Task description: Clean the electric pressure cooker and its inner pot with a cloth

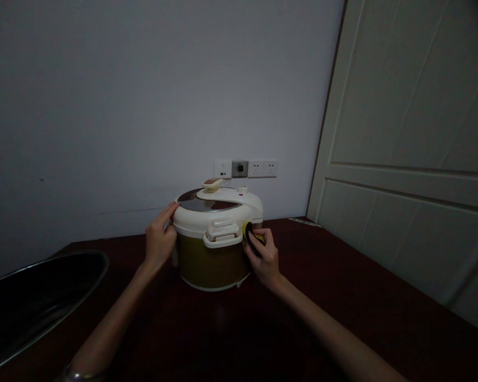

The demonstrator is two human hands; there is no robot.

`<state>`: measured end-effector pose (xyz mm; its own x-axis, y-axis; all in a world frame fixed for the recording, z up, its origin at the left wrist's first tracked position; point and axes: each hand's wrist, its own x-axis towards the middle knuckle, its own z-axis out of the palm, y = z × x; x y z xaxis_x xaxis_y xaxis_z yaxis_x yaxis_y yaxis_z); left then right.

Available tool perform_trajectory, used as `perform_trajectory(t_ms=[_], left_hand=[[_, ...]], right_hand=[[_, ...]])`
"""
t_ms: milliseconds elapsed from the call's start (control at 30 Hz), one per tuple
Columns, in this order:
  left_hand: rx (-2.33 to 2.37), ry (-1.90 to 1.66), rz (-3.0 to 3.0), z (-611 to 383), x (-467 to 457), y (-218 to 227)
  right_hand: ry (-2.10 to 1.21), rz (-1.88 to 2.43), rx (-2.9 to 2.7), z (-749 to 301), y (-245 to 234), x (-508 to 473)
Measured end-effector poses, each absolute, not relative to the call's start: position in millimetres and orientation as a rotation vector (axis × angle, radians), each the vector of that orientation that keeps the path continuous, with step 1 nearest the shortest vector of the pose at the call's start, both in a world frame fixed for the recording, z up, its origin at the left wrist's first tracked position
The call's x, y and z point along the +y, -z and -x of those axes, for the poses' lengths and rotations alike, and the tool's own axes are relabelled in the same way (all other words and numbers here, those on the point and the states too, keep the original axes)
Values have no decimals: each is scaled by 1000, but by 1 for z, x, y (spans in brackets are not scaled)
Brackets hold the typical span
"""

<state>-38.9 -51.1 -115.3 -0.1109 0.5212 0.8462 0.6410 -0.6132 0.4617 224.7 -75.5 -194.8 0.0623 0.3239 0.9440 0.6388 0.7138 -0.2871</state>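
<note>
The left arm (121, 313) reaches far and right, left grip (160, 240) with fingers (169, 211) extended; the right arm (326, 323) reaches far and left, right grip (267, 261) pinched.

no readable text or labels

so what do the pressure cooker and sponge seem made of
The pressure cooker has a smooth, olive body, perhaps coated metal; its moulded white side handle looks like satin plastic. The reflective lid panel could be polished metal or glossy plastic. The sponge seems matte foam, though dim light hides its texture.
</note>
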Motion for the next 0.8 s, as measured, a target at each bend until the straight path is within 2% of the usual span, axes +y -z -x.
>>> perform_trajectory(t_ms=[533, 800], left_hand=[[-1309, 1903, 2024, 38, -48, 118], [-1273, 1928, 1992, 35, -46, 120]], right_hand=[[154, 857, -1403, -223, 185, -76], [243, 831, -1582, -224, 184, -77]])
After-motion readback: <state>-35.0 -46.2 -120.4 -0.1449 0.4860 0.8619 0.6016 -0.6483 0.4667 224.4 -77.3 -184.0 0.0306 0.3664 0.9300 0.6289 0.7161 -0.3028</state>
